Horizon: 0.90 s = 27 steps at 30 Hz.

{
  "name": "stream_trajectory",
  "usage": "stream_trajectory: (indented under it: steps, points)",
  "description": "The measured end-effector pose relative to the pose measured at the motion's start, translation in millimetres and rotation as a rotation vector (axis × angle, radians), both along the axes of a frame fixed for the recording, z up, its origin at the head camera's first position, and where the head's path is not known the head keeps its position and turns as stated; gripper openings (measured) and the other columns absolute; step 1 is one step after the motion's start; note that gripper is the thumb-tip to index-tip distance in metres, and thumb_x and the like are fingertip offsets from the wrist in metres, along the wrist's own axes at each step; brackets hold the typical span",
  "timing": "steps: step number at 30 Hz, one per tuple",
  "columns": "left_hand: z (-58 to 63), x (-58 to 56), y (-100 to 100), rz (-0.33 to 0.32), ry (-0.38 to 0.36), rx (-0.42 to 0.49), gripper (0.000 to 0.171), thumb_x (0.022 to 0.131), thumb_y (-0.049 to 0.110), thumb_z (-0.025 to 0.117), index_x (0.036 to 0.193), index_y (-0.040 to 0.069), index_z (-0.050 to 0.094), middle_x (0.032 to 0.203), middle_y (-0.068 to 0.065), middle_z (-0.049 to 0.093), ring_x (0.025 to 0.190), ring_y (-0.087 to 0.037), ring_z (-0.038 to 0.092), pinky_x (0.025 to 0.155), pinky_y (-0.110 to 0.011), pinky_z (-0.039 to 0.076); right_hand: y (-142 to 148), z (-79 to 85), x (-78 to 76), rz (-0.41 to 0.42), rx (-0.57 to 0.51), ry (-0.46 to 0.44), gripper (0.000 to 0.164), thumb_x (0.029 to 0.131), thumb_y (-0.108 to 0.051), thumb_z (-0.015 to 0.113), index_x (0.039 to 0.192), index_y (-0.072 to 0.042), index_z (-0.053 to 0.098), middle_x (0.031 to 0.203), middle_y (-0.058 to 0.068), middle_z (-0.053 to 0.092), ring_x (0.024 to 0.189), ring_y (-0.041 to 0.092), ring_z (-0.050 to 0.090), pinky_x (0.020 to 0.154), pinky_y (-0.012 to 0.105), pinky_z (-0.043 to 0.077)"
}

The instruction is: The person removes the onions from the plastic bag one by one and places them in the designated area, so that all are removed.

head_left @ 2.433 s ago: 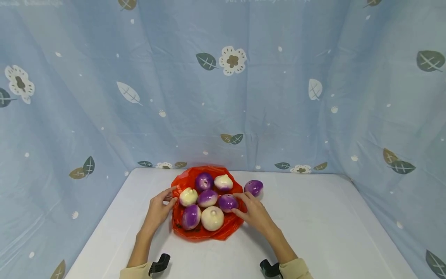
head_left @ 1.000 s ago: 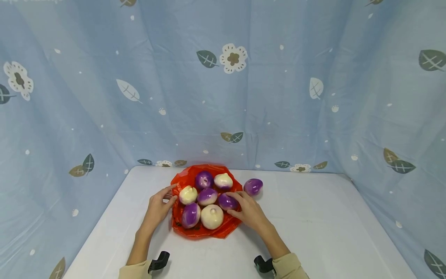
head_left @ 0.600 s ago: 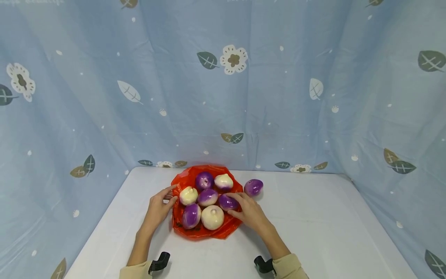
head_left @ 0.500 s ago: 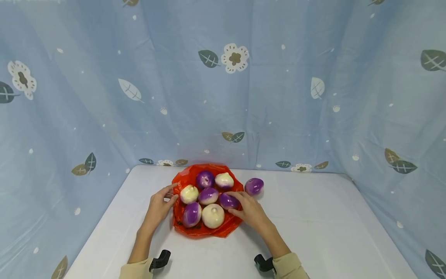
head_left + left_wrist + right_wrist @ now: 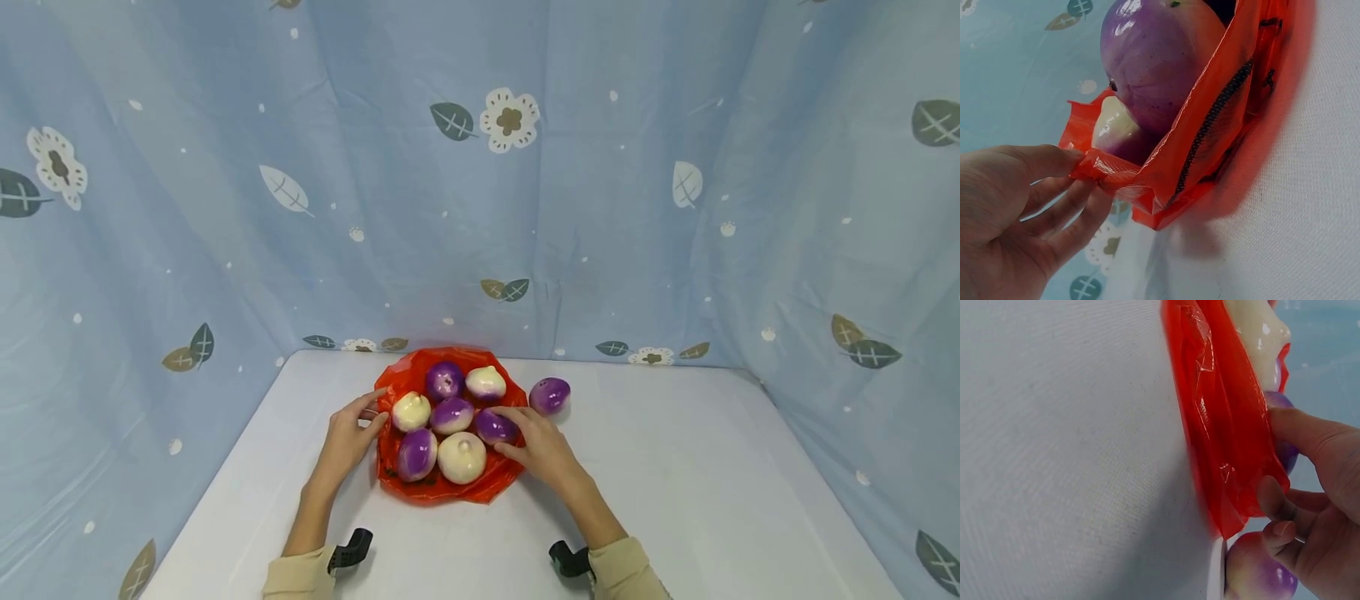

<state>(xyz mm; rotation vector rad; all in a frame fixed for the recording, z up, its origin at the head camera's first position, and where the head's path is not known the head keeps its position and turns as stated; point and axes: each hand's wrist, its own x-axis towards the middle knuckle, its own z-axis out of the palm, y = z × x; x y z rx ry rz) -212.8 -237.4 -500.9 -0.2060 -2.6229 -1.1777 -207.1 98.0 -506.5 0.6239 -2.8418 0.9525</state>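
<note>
A red plastic bag [image 5: 480, 492] lies spread open with several glossy purple-and-white turnips in it. At its left edge my left hand [image 5: 348, 433] pinches the rim between thumb and fingers; the left wrist view has this red rim [image 5: 1107, 170] raised beside a turnip [image 5: 1154, 59]. On the right side, my right hand [image 5: 543, 446] grips a purple turnip [image 5: 491, 426] inside the bag, index finger on its far side and thumb on the near side. The right wrist view has the thumb on that turnip [image 5: 1288, 453], with the other fingers curled outside the bag's edge.
One purple turnip [image 5: 550, 396] sits outside the bag on the white table [image 5: 675, 483], just beyond my right hand. A blue patterned curtain [image 5: 600, 208] hangs behind the table and along both sides.
My right hand has moved left from the bag's edge and taken hold of the turnip there. The left hand has kept its place on the rim. The turnips lie as before.
</note>
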Motion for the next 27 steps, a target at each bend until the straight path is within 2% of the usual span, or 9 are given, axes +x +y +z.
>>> stream_trajectory:
  steps: [7,14,27]
  points:
    - [-1.0,-2.1,0.3,0.001,0.015,-0.004,0.043,0.091,0.011,0.069,0.133,0.011,0.061,0.107,-0.012,0.071,0.090,-0.023,0.069,0.074,-0.024,0.059,1.5,-2.5,-3.2,0.018,0.004,0.046,0.055,0.085,-0.031,0.076,0.136,-0.028,0.055,0.128,0.007,0.062,0.119,0.029,0.061,0.095,0.050,0.053]
    - [-2.3,-0.3,1.2,0.008,0.008,0.002,0.043,0.090,0.009,0.070,0.132,0.010,0.061,0.107,-0.013,0.071,0.089,-0.024,0.069,0.074,-0.027,0.059,1.3,-4.0,-0.6,-0.001,-0.008,0.010,0.056,0.084,-0.031,0.077,0.136,-0.030,0.056,0.129,0.006,0.062,0.120,0.027,0.061,0.096,0.050,0.053]
    - [-2.0,-2.1,0.3,0.016,0.002,-0.004,0.043,0.090,0.009,0.069,0.133,0.011,0.061,0.107,-0.013,0.072,0.090,-0.024,0.069,0.075,-0.027,0.059,1.2,-7.0,-0.6,0.000,0.007,0.059,0.055,0.084,-0.032,0.077,0.135,-0.030,0.055,0.126,0.004,0.062,0.117,0.025,0.062,0.095,0.048,0.054]
